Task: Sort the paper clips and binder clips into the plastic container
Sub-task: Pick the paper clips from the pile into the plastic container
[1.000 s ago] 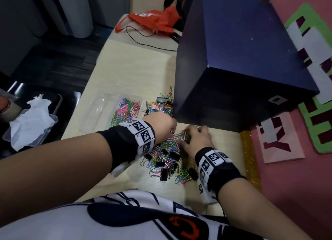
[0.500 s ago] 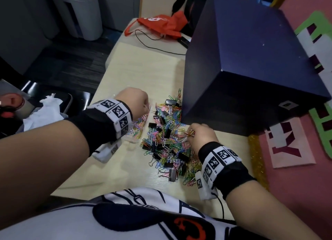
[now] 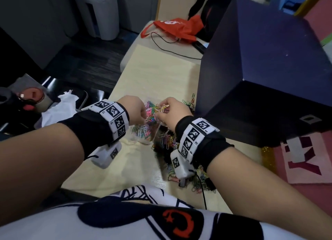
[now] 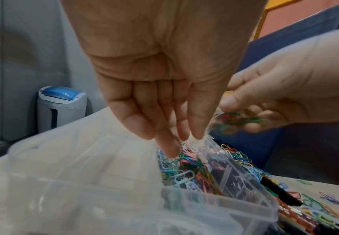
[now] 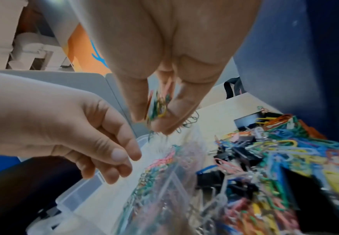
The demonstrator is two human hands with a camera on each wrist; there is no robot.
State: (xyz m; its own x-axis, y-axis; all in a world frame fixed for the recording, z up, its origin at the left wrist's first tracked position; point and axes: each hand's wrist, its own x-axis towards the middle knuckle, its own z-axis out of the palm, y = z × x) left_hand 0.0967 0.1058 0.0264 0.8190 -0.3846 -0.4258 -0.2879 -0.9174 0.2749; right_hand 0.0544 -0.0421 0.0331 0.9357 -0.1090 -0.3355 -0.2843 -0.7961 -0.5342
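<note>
A clear plastic container stands on the table with coloured paper clips in one compartment. My left hand hangs over it, fingers loose, holding nothing. My right hand pinches a bunch of coloured paper clips above the container's right side. A pile of mixed paper clips and black binder clips lies right of the container, partly hidden by my right wrist.
A big dark blue box stands close on the right, against the pile. A red bag and a black cable lie at the table's far end. Left of the table is a dark chair with white tissue.
My left hand moved from the pile to over the container. My right hand lifted off the pile with a bunch of paper clips and came up-left above the container.
</note>
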